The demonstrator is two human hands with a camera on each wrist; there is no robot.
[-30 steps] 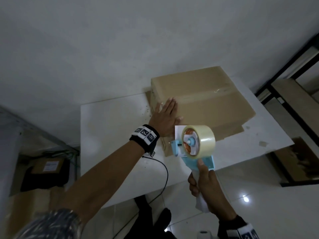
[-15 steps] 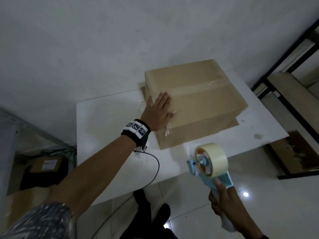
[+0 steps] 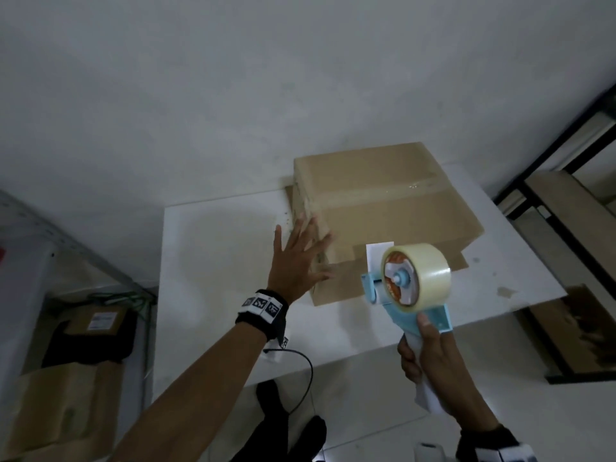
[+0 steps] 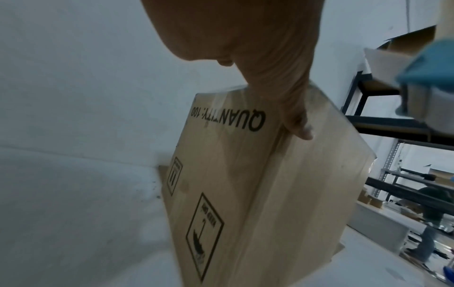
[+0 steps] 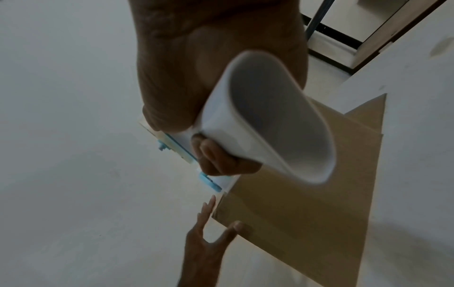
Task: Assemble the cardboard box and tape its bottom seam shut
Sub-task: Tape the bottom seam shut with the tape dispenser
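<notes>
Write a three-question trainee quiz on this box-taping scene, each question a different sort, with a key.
1. True or false: the right hand grips the tape dispenser by its handle.
2. Multiple choice: the left hand is A) flat and open against the box, B) curled round the tape roll, C) resting on the table away from the box.
3. Fill in: a strip of clear ____ already runs across the top face of the box.

Key: 1 true. 2 A. 3 tape.
</notes>
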